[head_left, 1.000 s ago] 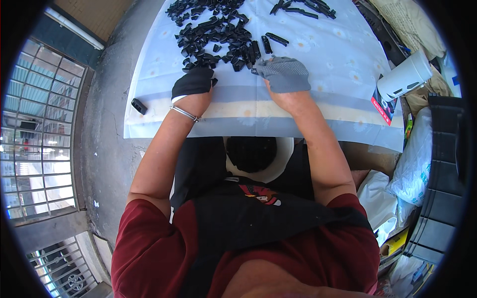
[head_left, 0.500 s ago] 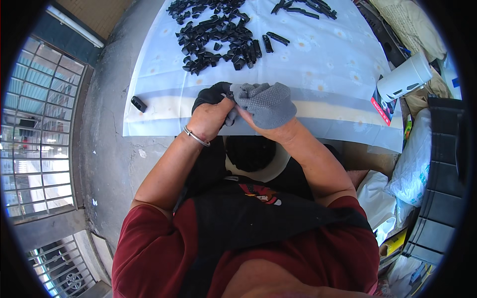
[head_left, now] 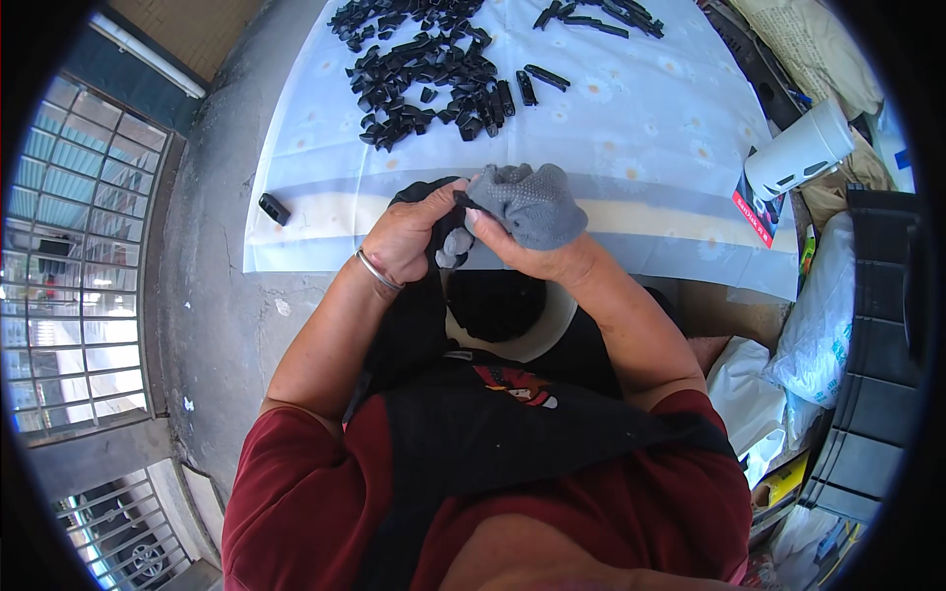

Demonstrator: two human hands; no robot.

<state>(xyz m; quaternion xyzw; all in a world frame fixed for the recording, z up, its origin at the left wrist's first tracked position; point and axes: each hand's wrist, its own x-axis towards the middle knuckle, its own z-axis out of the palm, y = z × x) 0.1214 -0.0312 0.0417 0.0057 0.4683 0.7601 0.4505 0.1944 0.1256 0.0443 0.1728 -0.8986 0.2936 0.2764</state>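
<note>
Just over the near edge of the table, my two hands meet. The left hand [head_left: 406,234], with a silver bangle at its wrist, is closed, its bare thumb pressing on a small black piece [head_left: 462,199]. Dark cloth [head_left: 418,192] covers the backs of its fingers, and a grey tip shows below them. Around my right hand [head_left: 512,246] bunches a grey dotted glove [head_left: 535,202], leaving the thumb bare. That thumb presses against the other side of the black piece. The right fingers are hidden in the glove; most of the piece is hidden too.
Many small black plastic parts [head_left: 424,89] lie heaped on the white flowered tablecloth [head_left: 631,128]. Longer black strips [head_left: 596,25] lie at far right, one black part [head_left: 274,209] at left. A white cup-shaped container [head_left: 800,153] leans at the right edge. Below my hands sits a dark-filled round container [head_left: 557,330].
My left hand has shifted slightly left and its thumb has straightened. The thumbs stand a little farther apart, so the small black piece shows between them.
</note>
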